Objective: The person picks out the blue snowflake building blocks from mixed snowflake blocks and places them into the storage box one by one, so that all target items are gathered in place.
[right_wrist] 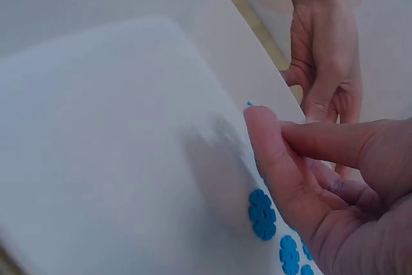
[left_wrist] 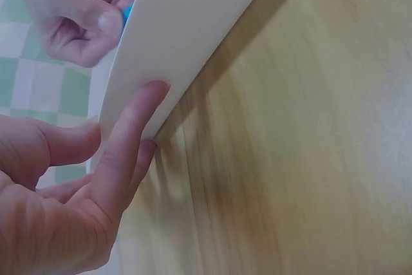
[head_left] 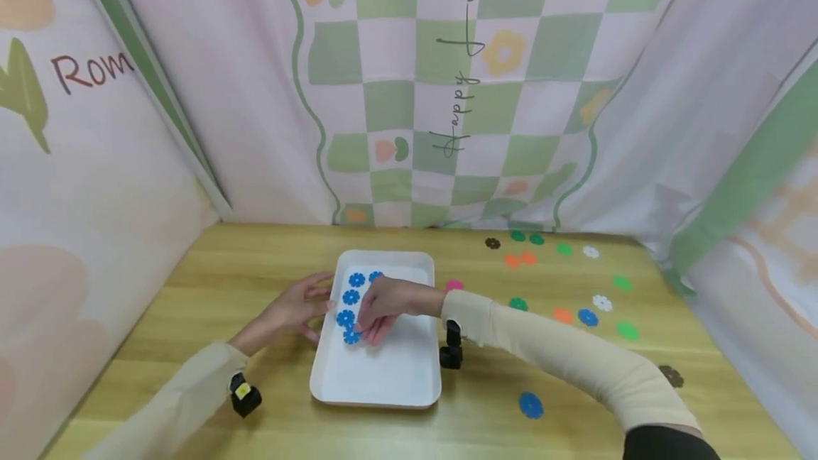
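Note:
My right hand [head_left: 383, 304] is over the left half of a white tray [head_left: 383, 382], thumb and fingertips pinched together. A sliver of a blue flower-shaped disc [left_wrist: 127, 12] shows at those fingertips in the left wrist view; the rest of it is hidden. Several blue flower-shaped discs [head_left: 351, 297] lie along the tray's left side, some partly covered by the right hand. My left hand [head_left: 297, 311] rests at the tray's left side. In the left wrist view its thumb is at the rim and its extended fingers touch the outer wall.
Loose flower-shaped discs are scattered over the wooden table [head_left: 486, 431] right of the tray: a blue disc [head_left: 531, 405], another blue disc [head_left: 588, 317], a brown disc [head_left: 671, 375], a pink disc [head_left: 454, 285], and several green, orange and white ones. A patterned curtain [head_left: 447, 91] hangs behind the table.

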Tool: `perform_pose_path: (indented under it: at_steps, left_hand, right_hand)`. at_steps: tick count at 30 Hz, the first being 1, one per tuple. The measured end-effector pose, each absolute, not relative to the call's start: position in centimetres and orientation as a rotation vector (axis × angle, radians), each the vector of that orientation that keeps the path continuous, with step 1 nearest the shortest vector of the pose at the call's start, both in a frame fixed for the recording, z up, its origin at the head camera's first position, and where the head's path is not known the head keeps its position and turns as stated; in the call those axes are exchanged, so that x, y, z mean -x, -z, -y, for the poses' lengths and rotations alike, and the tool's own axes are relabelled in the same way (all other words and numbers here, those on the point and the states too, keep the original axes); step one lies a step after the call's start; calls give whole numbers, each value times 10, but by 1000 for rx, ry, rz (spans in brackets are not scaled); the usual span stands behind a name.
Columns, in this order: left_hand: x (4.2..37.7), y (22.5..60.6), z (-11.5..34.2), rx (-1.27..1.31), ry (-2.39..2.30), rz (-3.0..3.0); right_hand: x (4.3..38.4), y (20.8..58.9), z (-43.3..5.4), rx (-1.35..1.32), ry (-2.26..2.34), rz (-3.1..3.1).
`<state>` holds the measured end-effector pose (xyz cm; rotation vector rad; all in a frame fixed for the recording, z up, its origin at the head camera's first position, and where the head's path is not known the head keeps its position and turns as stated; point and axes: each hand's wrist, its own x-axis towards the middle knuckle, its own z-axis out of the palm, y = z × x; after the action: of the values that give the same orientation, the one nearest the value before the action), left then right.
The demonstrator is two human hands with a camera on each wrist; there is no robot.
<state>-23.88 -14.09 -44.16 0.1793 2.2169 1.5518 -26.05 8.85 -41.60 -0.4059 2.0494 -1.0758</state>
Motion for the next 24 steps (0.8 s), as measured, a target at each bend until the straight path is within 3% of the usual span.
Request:
perform_pose_path:
  at_steps: [24]
  left_hand:
    - [241, 445, 147, -174, -1566, -2153]
  right_hand:
    - [244, 421, -64, 537, 975, -2248]
